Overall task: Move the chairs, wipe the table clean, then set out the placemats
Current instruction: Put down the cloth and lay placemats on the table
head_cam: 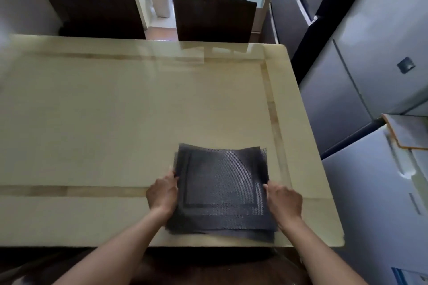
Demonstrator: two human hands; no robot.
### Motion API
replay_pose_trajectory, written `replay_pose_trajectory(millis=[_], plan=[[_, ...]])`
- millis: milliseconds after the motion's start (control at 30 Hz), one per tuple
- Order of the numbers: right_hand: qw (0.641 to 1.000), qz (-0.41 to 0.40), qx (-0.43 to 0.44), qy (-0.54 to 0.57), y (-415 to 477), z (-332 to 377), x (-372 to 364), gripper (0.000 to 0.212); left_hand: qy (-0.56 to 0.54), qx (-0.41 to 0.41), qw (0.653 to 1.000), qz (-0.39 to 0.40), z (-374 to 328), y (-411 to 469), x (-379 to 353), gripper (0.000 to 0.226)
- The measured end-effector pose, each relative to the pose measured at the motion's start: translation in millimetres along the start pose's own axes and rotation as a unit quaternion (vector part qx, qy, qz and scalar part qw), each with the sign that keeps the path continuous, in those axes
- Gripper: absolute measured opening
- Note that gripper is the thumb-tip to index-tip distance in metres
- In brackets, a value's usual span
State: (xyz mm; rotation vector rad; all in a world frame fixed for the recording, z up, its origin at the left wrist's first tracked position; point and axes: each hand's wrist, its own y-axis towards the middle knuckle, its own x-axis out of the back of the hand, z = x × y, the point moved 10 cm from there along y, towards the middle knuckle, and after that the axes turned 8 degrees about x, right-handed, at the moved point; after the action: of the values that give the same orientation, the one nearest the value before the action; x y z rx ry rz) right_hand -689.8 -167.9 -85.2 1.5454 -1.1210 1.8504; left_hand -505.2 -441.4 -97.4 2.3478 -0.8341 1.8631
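- While your hands framed the stack of placemats (222,187), it lay on the table (115,111) between them, close to the near edge and towards the corner on your right-hand side.
- Your left hand (162,194) gripped the stack's left edge with its fingers curled at the rim, and your right hand (283,199) held the right edge the same way. How far the fingers reached underneath could not be seen.
- The mats looked thin, woven and light. Several layers were slightly fanned, and the far edge bowed up a little.
- They seemed floppy rather than stiff, so a mat taken by one corner would likely have drooped and dragged its neighbours.
- The table was glossy, so the stack would probably have slid under any sideways push. One hand pressing down while the other peeled looked the safer way.
- The best hold, as I judged it, was a pinch on the top mat alone, midway along a side edge or at the raised far edge, lifting it flat.
- Well beyond your hands, the left chair (97,14) and the right chair (214,18) stood at the table's far side.
- Out past your right hand, a cloth (407,132) lay on a grey appliance (375,192).
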Motion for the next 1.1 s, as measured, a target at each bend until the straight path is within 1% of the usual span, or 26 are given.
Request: replay_pose_trajectory(millis=[67,100,133,167,200,267,333,367,433,533,700,767,867,933,1033,1100], plan=[[0.999,-0.003,0.010,-0.041,5,3,4,0.025,0.006,-0.025,1.000,-0.006,-3,1,6,0.014],[0.999,0.014,0.010,-0.047,4,6,5,0.025,-0.009,-0.031,0.999,-0.007,-4,1,8,0.013],[0.998,0.011,0.024,-0.055,5,14,10,0.027,-0.038,-0.035,0.999,-0.004,-5,4,12,0.014],[0.999,0.002,0.021,-0.032,6,20,17,0.029,-0.080,-0.036,0.996,0.001,-6,6,16,0.015],[1.000,-0.024,0.015,-0.006,8,27,28,0.030,-0.130,-0.033,0.991,0.006,-4,10,21,0.014],[0.993,-0.067,-0.003,0.095,15,39,42,0.028,-0.230,-0.008,0.973,0.024,3,21,33,0.012],[0.965,-0.073,-0.024,0.250,29,56,43,0.029,-0.318,0.025,0.947,0.032,17,37,48,0.008],[0.950,-0.074,-0.030,0.301,36,66,44,0.031,-0.355,0.041,0.933,0.035,24,46,57,0.006],[0.932,-0.073,-0.038,0.354,51,93,50,0.030,-0.415,0.067,0.906,0.039,46,68,76,0.007],[0.920,-0.069,-0.036,0.385,76,144,63,0.020,-0.476,0.086,0.874,0.050,84,113,105,0.012],[0.898,-0.075,-0.014,0.434,121,255,76,0.016,-0.486,0.086,0.868,0.054,159,196,161,0.021],[0.888,-0.082,-0.026,0.452,137,300,75,0.017,-0.499,0.086,0.860,0.067,188,228,183,0.026],[0.879,-0.083,-0.044,0.467,164,371,70,0.018,-0.499,0.084,0.859,0.075,233,275,217,0.032],[0.872,-0.086,-0.050,0.479,184,422,65,0.019,-0.485,0.073,0.868,0.071,266,312,240,0.030],[0.856,-0.076,-0.062,0.507,212,486,56,0.016,-0.446,0.060,0.892,0.047,307,367,263,0.020],[0.850,-0.072,-0.068,0.517,228,518,49,0.015,-0.422,0.060,0.904,0.038,328,398,269,0.026]])
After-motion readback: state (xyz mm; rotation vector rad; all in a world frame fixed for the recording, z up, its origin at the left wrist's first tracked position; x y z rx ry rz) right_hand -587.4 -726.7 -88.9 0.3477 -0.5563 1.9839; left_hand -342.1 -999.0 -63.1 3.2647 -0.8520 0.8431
